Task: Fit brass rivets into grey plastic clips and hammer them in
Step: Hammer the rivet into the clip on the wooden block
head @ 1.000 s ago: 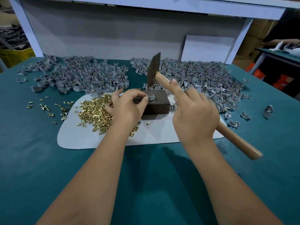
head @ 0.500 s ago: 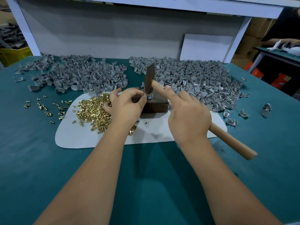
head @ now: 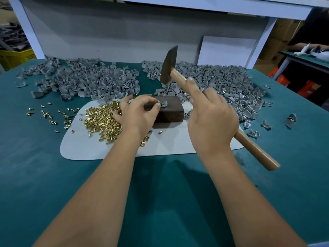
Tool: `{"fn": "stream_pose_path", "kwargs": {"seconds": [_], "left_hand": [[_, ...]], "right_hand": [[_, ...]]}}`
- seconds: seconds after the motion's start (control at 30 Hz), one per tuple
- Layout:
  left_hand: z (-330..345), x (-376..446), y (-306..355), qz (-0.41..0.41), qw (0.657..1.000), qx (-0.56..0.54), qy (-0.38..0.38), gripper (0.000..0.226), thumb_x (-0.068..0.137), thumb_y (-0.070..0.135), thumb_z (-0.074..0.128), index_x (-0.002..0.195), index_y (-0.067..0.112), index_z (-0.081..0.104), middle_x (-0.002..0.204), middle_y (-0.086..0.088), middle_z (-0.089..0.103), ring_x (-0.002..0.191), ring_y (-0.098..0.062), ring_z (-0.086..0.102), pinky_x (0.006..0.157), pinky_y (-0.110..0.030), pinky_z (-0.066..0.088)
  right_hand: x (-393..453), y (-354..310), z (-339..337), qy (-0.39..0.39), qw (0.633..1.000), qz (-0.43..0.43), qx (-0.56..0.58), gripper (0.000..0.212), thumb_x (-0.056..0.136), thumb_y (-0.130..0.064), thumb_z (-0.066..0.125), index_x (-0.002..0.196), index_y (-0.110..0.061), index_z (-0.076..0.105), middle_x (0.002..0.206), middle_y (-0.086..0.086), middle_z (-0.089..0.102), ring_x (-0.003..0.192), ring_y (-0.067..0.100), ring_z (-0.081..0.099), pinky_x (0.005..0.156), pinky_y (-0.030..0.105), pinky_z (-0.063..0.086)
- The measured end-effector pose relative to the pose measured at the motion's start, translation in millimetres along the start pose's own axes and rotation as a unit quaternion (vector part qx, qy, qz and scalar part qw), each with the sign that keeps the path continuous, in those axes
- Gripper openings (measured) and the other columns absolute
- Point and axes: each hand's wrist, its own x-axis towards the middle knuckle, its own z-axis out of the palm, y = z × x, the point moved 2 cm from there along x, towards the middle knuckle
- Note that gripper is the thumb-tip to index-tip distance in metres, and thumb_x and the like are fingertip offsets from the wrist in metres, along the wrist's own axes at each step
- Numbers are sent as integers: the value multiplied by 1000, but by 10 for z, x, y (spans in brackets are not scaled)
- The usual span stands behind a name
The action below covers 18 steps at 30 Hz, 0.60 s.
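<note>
At a green desk (head: 44,175), the right hand (head: 211,118) grips a hammer (head: 179,75), its head raised above a dark block (head: 170,111) on a white mat (head: 99,148). The left hand (head: 137,114) pinches a clip (head: 164,104) (rivet fitted) on the block's top. Rivets (head: 101,118) heap on the mat's left; clip piles (head: 222,86) crowd the desk's far edge.

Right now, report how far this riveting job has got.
Done: cannot tell; neither heap of grey plastic clips shows clearly as finished. In hand: left hand pinches one clip on the dark block; right hand holds the wooden-handled hammer raised. Left: the pile of loose brass rivets.
</note>
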Motion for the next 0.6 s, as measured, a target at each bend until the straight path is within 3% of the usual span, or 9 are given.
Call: {"fn": "stream_pose_path", "kwargs": {"seconds": [0.13,0.27,0.4,0.5,0.6], "left_hand": [[-3,13,15,-12,1000,-12,2,27,83,47,69,61,51,56,79,48,46,136,-12,25,99,-41,9],[-8,-13,19,-16,1000,-13,3,29,83,48,69,58,54,55,78,51,45,135,-11,26,95,-37,8],[-25,-5,32,-23,1000,-6,-8,22,85,51,66,64,51,58,91,41,53,135,-11,26,98,-39,7],[-51,-14,32,-19,999,-9,-38,19,88,50,62,69,50,58,104,37,54,136,-12,24,104,-48,10],[-71,-15,45,-39,997,-36,-56,16,88,46,63,72,47,63,115,34,56,136,-10,21,107,-48,9]], "right_hand": [[-56,-23,105,-110,992,-47,-40,53,80,-7,63,130,-25,58,90,4,63,78,29,61,60,31,30],[-67,-2,122,-112,992,-34,-43,53,82,-9,62,131,-28,56,91,3,63,80,28,61,61,31,26],[-45,87,148,-101,995,27,-3,51,89,-10,58,137,-28,49,91,6,57,69,29,50,57,30,26],[-17,246,190,-125,987,95,-7,50,93,-13,53,139,-30,43,87,2,45,65,22,36,51,28,17],[6,443,236,-175,973,146,-28,41,96,-17,48,135,-28,45,94,6,53,68,24,36,48,29,13]]}}
